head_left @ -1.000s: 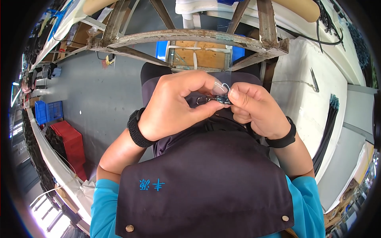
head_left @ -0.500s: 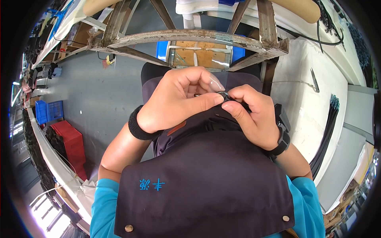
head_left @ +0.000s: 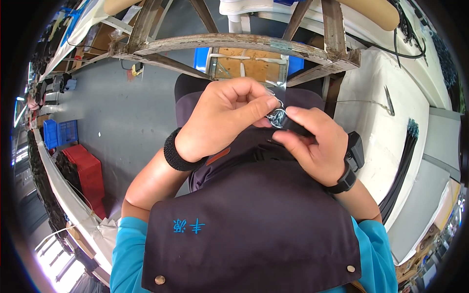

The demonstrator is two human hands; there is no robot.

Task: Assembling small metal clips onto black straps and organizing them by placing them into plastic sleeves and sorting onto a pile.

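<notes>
In the head view, the left hand (head_left: 222,115), at 11 o'clock, points toward 2 o'clock, thumb stretched over the bent forefinger, pinched on a small metal fitting (head_left: 277,117) at 2 o'clock. The right hand (head_left: 317,144), at 3 o'clock, points toward 10 o'clock, forefinger above and thumb below, closed on a dark strap (head_left: 295,127) beside the fitting. Black cords (head_left: 399,173) lie at 3 o'clock on a white-covered surface (head_left: 361,88)

Only lettering I can make out is two blue characters (head_left: 189,225) stitched on the dark apron (head_left: 254,244). The brown panel (head_left: 266,71) has some dark marks, too small to read tbh.
</notes>
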